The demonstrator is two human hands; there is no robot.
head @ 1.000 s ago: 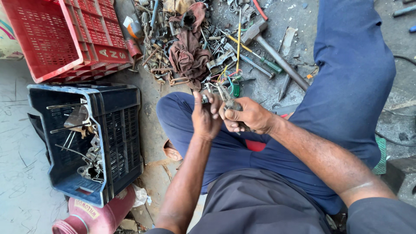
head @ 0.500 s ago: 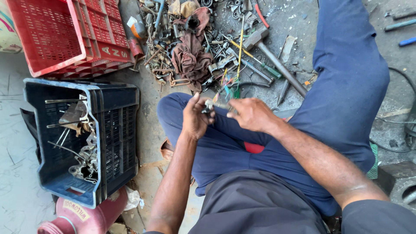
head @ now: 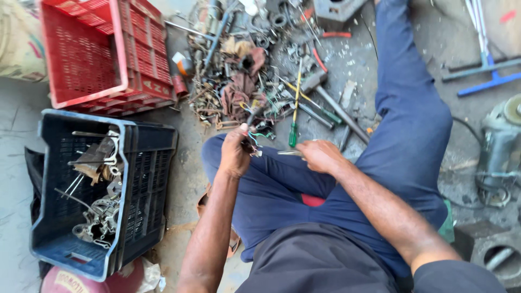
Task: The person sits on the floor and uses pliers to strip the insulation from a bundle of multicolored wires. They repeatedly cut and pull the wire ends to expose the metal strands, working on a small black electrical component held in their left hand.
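far left, a red crate (head: 103, 54) stands tipped on its side with raised lettering along one wall, and a tan sack (head: 19, 46) sits at the left edge beside it. nearer, the blue crate (head: 144, 179) holds metal scraps, its rim just beside the left forearm. bottom left, a red cylinder (head: 70, 281) shows a curved label with pale print.

open floor is scarce: a narrow grey strip runs between the blue crate and the person's knee, and the scrap pile (head: 244, 81) crowds the far side of the legs. right of the legs the concrete is barer, with a blue-handled tool (head: 491, 73) lying there.

left hand (head: 234, 154) is clenched around a small wired part (head: 254, 142), wires poking out past the thumb toward the right. right hand (head: 320, 156) grips a thin metal tool (head: 287, 153), its tip just short of the wires. both hover over the lap, near the pile.
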